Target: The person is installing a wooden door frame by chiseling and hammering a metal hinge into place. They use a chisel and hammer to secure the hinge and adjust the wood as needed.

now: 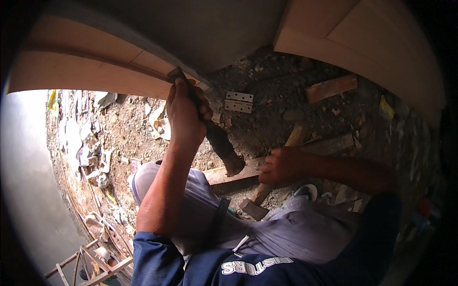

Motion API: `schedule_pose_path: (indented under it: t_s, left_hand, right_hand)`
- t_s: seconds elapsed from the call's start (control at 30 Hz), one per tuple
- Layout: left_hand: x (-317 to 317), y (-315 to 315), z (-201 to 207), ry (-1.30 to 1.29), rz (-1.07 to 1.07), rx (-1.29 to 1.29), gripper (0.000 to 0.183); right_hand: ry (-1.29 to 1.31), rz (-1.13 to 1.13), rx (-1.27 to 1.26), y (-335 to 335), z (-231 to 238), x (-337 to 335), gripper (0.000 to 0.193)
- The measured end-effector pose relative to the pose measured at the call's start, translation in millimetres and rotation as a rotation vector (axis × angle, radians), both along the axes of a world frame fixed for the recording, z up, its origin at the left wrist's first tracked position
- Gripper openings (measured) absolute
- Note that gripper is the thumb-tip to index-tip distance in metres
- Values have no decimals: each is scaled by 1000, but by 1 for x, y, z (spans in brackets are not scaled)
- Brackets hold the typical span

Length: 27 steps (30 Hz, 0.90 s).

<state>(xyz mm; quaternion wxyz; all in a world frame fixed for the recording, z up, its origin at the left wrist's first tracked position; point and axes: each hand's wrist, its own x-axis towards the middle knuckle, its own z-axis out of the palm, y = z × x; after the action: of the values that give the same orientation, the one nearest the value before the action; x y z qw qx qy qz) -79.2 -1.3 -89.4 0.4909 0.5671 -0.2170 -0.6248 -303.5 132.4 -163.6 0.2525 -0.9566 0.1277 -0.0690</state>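
Observation:
My left hand is wrapped round a chisel with a dark-wrapped handle and a bare, worn wooden butt. Its upper end meets the edge of a light brown wooden door frame at the upper left. In my right hand, closed in a fist, is a hammer gripped by its wooden handle. The hammer's head hangs low, near my lap, apart from the chisel's butt. A metal butt hinge with screw holes lies unfolded on the ground beyond my hands.
A wooden plank runs across the ground beneath my hands. A short wood offcut lies farther right. Brown wood panelling stands at the upper right. Paper scraps litter the rough ground at left, near a wooden frame.

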Motion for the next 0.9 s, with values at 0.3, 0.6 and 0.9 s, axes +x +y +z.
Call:
schedule_pose_path:
  t_s: [0.3,0.6,0.9]
  left_hand:
    - [-3,2,2,-16,-10,-28,31]
    - [-3,0,-2,2,25,-10,30]
    - [5,-2,4,-15,-20,38,29]
  right_hand:
    - [93,-331,37,-6,-13,-11,32]
    - [341,-292,153,-14,13,-9,42]
    - [186,-260,163,1,4,-15,39]
